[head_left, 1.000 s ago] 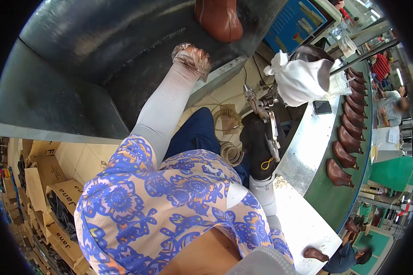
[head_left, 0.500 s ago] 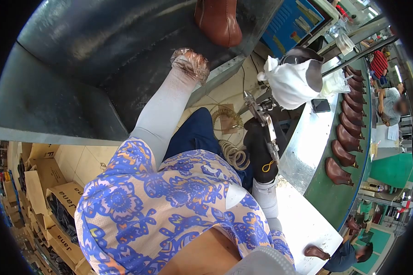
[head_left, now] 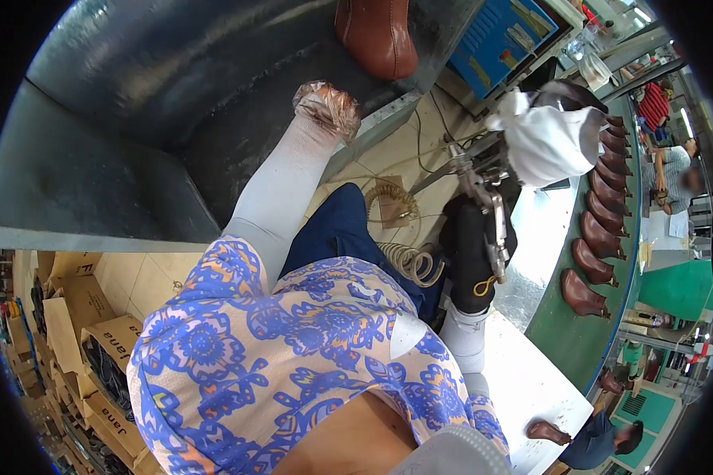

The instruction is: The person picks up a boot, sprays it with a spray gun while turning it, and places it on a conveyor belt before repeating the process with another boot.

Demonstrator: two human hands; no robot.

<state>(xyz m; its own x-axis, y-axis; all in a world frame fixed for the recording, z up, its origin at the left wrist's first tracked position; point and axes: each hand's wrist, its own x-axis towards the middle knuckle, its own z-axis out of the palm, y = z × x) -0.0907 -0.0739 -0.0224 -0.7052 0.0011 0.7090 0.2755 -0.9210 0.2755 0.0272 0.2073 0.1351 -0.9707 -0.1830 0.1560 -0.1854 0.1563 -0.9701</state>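
My left hand (head_left: 325, 108), in crumpled clear plastic stained brown, reaches into the dark metal booth (head_left: 95, 182). Its fingers are hidden, so I cannot tell what they hold. Just beyond it, at the top edge, is a brown leather boot (head_left: 376, 43), toe towards me. My right hand (head_left: 471, 253) wears a black glove and is wrapped round a metal spray gun (head_left: 491, 207). A white cloth (head_left: 553, 141) is bundled over the dark cup at the gun's upper end. Below the wrist a yellow band (head_left: 483, 286) shows against the glove.
A row of brown boots (head_left: 602, 229) lines the green belt (head_left: 558, 332) on my right. A lone brown shoe (head_left: 548, 431) lies on a white board (head_left: 523, 380). A coiled hose (head_left: 412, 265) hangs by my knee. Cardboard boxes (head_left: 107, 348) stand at left; people work beyond the belt.
My right hand has swung the spray gun and its cloth-covered cup to the right, away from the booth. My left hand and the boot have barely moved.
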